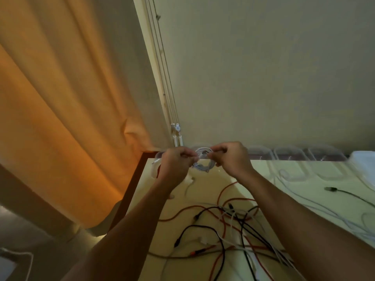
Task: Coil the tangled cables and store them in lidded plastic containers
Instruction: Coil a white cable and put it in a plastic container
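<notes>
A small coil of white cable (203, 161) is held up above the far left part of the table between both hands. My left hand (176, 163) pinches its left side with curled fingers. On the coil's right side, my right hand (232, 157) grips it with fingers curled. A tangle of red, black and white cables (233, 226) lies on the pale table (203, 191) below my forearms. Several clear plastic containers (288, 154) stand in a row along the table's far edge against the wall.
An orange curtain (60, 118) hangs at the left beside the table's dark wooden edge (129, 191). A black cable with a plug (332, 189) and white cables (316, 207) lie at the right. White cords (177, 136) hang down the wall corner.
</notes>
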Demonstrator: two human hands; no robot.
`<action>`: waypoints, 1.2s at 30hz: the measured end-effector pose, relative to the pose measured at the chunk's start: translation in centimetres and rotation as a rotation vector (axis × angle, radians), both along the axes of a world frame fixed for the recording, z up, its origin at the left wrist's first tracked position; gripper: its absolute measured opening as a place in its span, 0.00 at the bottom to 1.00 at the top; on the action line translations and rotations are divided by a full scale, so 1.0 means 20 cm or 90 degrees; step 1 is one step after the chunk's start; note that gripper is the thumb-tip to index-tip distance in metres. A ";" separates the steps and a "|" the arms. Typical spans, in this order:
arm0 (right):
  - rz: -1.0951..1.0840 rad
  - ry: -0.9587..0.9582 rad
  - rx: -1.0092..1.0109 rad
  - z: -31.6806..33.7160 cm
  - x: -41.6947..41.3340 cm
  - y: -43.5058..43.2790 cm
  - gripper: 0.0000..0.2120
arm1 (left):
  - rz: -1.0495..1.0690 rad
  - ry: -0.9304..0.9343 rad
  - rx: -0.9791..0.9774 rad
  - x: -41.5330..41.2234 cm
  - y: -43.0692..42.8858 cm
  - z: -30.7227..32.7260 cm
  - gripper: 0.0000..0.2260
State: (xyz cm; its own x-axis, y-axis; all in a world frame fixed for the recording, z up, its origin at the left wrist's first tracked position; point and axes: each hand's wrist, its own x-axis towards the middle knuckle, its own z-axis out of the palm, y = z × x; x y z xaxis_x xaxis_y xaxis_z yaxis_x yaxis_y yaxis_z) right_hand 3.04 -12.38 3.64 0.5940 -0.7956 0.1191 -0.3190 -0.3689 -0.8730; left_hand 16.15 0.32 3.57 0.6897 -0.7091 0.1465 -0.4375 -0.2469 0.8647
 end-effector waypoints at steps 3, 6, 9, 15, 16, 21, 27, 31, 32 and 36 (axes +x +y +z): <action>0.008 0.047 -0.026 -0.12 0.16 -0.16 0.13 | -0.024 -0.035 0.046 0.15 -0.14 -0.10 0.03; 0.023 0.086 -0.038 -0.25 0.30 -0.30 0.13 | -0.031 -0.045 0.084 0.30 -0.30 -0.22 0.04; 0.051 0.143 -0.072 -0.35 0.39 -0.42 0.11 | -0.020 -0.089 0.127 0.41 -0.43 -0.35 0.09; 0.094 0.273 -0.203 -0.47 0.54 -0.57 0.06 | -0.047 -0.213 0.182 0.48 -0.56 -0.50 0.05; 0.100 0.295 -0.229 -0.49 0.56 -0.58 0.07 | -0.060 -0.232 0.198 0.48 -0.57 -0.52 0.05; 0.096 0.358 -0.336 -0.54 0.58 -0.57 0.08 | -0.085 -0.277 0.243 0.49 -0.58 -0.55 0.07; 0.066 0.352 -0.361 -0.56 0.56 -0.55 0.07 | -0.109 -0.348 0.290 0.52 -0.59 -0.54 0.05; 0.060 0.302 -0.350 -0.58 0.53 -0.54 0.09 | -0.122 -0.385 0.290 0.51 -0.58 -0.55 0.06; 0.062 0.279 -0.340 -0.58 0.51 -0.53 0.09 | -0.124 -0.392 0.288 0.50 -0.57 -0.55 0.06; 0.043 0.176 -0.301 -0.54 0.43 -0.49 0.07 | -0.116 -0.395 0.251 0.48 -0.54 -0.53 0.05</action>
